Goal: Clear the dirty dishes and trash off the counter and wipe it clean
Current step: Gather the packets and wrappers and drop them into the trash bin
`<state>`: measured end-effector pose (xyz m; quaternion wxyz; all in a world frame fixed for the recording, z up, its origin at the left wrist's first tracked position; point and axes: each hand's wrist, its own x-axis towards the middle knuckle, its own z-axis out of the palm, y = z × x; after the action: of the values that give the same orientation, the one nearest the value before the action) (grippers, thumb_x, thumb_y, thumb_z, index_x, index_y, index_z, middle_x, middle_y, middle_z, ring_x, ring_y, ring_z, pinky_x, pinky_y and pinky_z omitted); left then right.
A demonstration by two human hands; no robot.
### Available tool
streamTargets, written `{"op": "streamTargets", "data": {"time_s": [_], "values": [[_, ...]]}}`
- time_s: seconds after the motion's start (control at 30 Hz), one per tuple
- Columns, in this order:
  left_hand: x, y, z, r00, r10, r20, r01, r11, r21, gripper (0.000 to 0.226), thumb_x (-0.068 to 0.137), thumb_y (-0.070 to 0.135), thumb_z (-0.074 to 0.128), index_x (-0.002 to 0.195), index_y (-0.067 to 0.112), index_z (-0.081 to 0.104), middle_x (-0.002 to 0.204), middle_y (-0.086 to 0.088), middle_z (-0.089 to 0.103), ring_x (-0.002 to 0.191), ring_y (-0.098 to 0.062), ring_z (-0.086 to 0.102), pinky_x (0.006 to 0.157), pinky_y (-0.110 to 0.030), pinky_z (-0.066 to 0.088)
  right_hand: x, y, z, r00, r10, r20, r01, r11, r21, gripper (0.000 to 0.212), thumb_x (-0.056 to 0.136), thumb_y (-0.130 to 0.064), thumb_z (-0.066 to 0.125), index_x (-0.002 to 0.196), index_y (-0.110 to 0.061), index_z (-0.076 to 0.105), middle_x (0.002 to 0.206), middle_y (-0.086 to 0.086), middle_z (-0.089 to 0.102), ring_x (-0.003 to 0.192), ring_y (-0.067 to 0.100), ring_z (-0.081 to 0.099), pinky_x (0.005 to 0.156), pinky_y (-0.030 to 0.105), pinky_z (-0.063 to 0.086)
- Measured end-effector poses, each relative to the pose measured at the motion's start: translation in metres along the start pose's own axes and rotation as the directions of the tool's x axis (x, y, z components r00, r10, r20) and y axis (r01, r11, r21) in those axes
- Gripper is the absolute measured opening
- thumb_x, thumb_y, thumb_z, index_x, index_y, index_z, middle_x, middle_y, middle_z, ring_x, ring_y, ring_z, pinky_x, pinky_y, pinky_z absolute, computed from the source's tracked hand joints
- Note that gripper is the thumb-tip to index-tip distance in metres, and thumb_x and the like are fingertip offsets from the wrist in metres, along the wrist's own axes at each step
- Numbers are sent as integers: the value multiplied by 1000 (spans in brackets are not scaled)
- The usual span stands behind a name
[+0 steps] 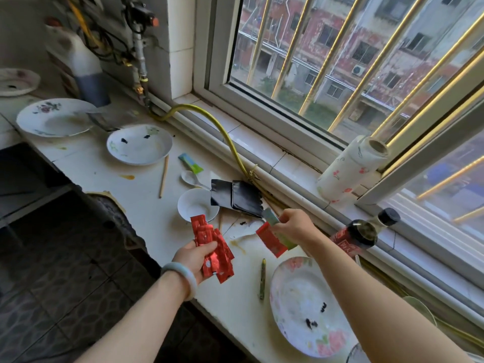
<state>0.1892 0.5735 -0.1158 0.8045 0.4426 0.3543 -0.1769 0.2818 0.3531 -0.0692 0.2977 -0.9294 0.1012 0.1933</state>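
My left hand point(192, 260) grips a bunch of red foil packets point(212, 247) above the counter's front edge. My right hand point(293, 225) pinches a red wrapper point(271, 242) and a green one just above the white counter point(141, 213). Close behind them lie a small white bowl point(197, 205), a black pouch point(235, 196), a white spoon point(191, 178) and a green-blue wrapper point(190, 162). Dirty plates stand at the near right point(301, 305), in the middle point(138, 144) and at the far left point(56, 117). Sauce spots stain the counter.
A chopstick point(164, 176) and a dark stick point(262, 279) lie on the counter. A paper towel roll point(351, 169) sits on the windowsill, a dark sauce bottle point(358, 234) beside my right arm. A yellow hose point(230, 142) runs along the sill. A white jug point(81, 64) stands far left.
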Motion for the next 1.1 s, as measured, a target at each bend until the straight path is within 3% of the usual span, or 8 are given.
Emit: {"op": "streamTargets", "data": {"time_s": [0.17, 0.3, 0.53, 0.67, 0.77, 0.9, 1.0, 1.1], "values": [[-3, -3, 16, 1000, -24, 2, 24, 1000, 17, 21, 91, 2, 59, 112, 6, 60, 101, -23, 69, 90, -36, 67, 83, -54, 54, -34, -19, 4, 998, -17, 52, -19, 777, 629, 17, 83, -8, 73, 87, -3, 57, 88, 14, 68, 81, 27, 69, 71, 40, 56], [-8, -3, 24, 999, -7, 41, 6, 1000, 26, 21, 94, 10, 58, 115, 10, 59, 102, -18, 71, 87, -33, 68, 85, -56, 53, -49, -28, 34, 985, -42, 166, -103, 629, 771, 17, 84, -2, 71, 80, -6, 54, 84, 16, 65, 78, 31, 67, 70, 42, 55], [-10, 1, 22, 994, -42, 106, 55, 990, -127, 42, 95, 47, 47, 110, 11, 64, 100, -21, 72, 85, -35, 70, 70, -56, 56, -61, -39, 75, 998, -42, 49, 10, 854, 519, 15, 82, -14, 74, 84, -14, 60, 80, 3, 64, 64, 9, 60, 54, 20, 48], [-8, -6, 15, 990, 12, 144, -9, 1000, -20, 34, 90, 24, 64, 120, 8, 61, 103, -17, 71, 84, -30, 69, 70, -46, 59, -66, -43, 83, 973, -223, 53, 201, 941, 274, 15, 81, -20, 75, 83, -24, 60, 75, -12, 59, 57, -4, 55, 52, 8, 43], [-5, -6, 10, 993, 15, 118, -8, 998, -60, 28, 91, 14, 63, 119, 9, 61, 95, -16, 70, 73, -26, 68, 60, -39, 60, -70, -40, 87, 938, -256, 234, 149, 907, 394, 24, 79, -18, 77, 93, -29, 61, 88, -1, 67, 72, 5, 66, 68, 25, 56], [6, -2, 2, 999, 3, 49, 1, 997, -83, 26, 88, 12, 66, 113, 8, 61, 99, -18, 70, 83, -31, 69, 62, -42, 60, -68, -24, 102, 998, -25, 63, -17, 804, 595, 39, 87, -31, 69, 121, -18, 56, 116, 4, 63, 99, 15, 64, 78, 30, 55], [12, 0, -3, 1000, -6, 17, 7, 997, -77, 29, 85, 13, 70, 112, 11, 60, 102, -17, 70, 87, -31, 69, 64, -42, 58, -64, -12, 107, 986, 106, -127, -77, 973, 217, 31, 94, -27, 51, 119, -10, 53, 114, 9, 62, 98, 25, 62, 76, 35, 50], [11, 2, -3, 999, -8, 38, 11, 997, -70, 22, 86, 11, 69, 107, 11, 60, 100, -17, 70, 87, -31, 68, 67, -44, 58, -64, -4, 112, 996, 59, -73, -73, 975, -209, 24, 95, -11, 42, 118, -7, 43, 118, 14, 51, 105, 31, 56, 71, 31, 35]]}}
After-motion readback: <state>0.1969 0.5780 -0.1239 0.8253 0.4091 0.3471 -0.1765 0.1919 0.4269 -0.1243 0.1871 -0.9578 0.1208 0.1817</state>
